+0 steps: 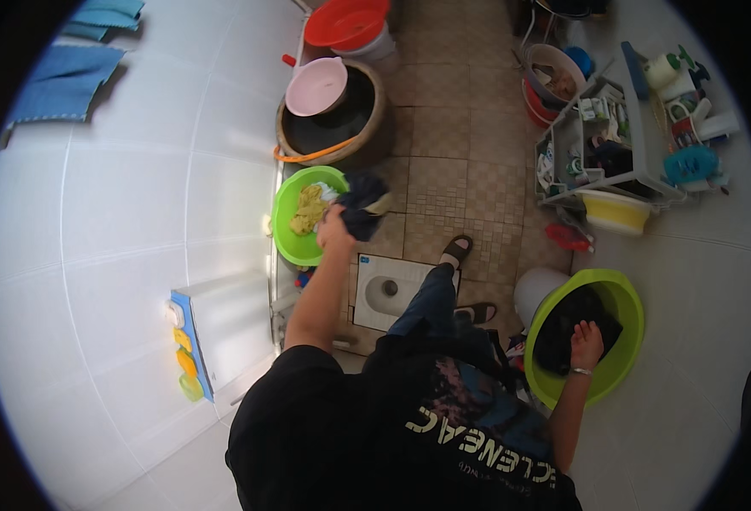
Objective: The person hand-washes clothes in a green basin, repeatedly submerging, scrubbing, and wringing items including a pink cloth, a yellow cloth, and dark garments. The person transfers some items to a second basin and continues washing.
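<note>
My left hand is closed around a dark navy cloth with a tan patch, bunched up in the air. It is at the right rim of a bright green basin, in which yellow cloth and some white cloth lie. Off to the right, my right hand is over a larger yellow-green basin. Its fingers stretch out a little apart, above black cloth inside that basin. Whether the fingertips touch the black cloth I cannot tell.
A squat toilet is set in the tiled floor by my feet. Beyond the green basin stand a large brown vat with a pink bowl on it and a red basin. A shelf rack of bottles stands at the right.
</note>
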